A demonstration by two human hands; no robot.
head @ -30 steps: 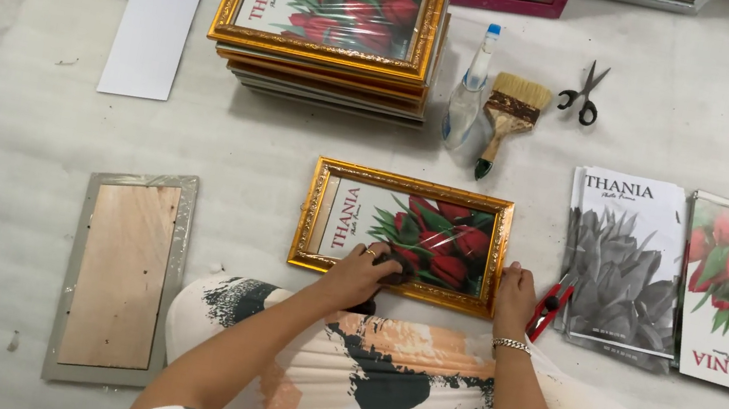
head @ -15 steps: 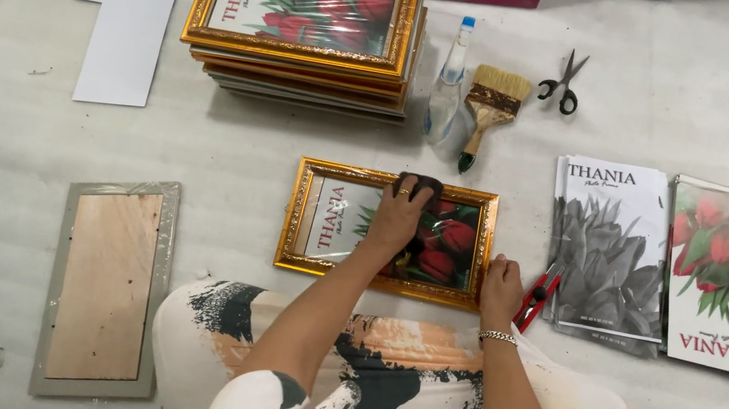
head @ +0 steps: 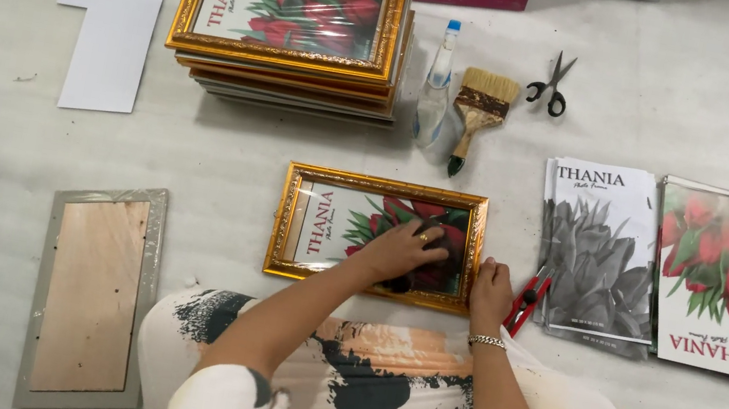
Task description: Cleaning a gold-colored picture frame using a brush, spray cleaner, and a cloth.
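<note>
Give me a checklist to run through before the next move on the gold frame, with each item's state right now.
1. Gold frame lies flat on the floor, picture up: ok.
2. Left hand rests on the glass over the red flowers: ok.
3. Right hand steadies the frame's lower right corner: ok.
4. Red-handled tool lies beside the right hand, not held: ok.
5. Glass clean under the left hand: cannot tell, the hand covers it.
6. Brush, spray bottle and scissors lie apart from the frame: ok.
</note>
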